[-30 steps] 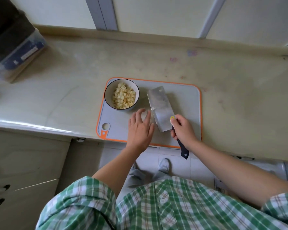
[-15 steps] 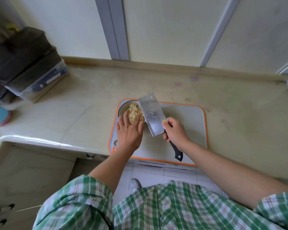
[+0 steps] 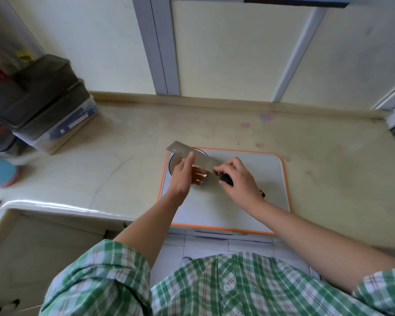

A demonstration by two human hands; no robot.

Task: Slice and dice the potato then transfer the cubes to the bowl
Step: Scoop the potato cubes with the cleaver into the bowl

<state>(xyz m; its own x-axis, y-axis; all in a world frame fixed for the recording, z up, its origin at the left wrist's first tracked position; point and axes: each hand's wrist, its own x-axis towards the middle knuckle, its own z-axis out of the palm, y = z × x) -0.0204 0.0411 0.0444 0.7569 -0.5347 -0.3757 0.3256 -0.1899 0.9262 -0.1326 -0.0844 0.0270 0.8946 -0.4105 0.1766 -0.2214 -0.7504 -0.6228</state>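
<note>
Centre frame: the right hand [image 3: 238, 181] is clenched round the handle of the knife [image 3: 203, 159] and holds the blade nearly flat over the bowl [image 3: 170, 165], so that anything pushed off lands inside and not on the board [image 3: 249, 201]. The left hand [image 3: 181, 179] is released, fingers straight against the blade, apparently to wipe off clinging pieces. The cubes [image 3: 200, 175] lie in the bowl, at the board's upper left corner, mostly hidden.
</note>
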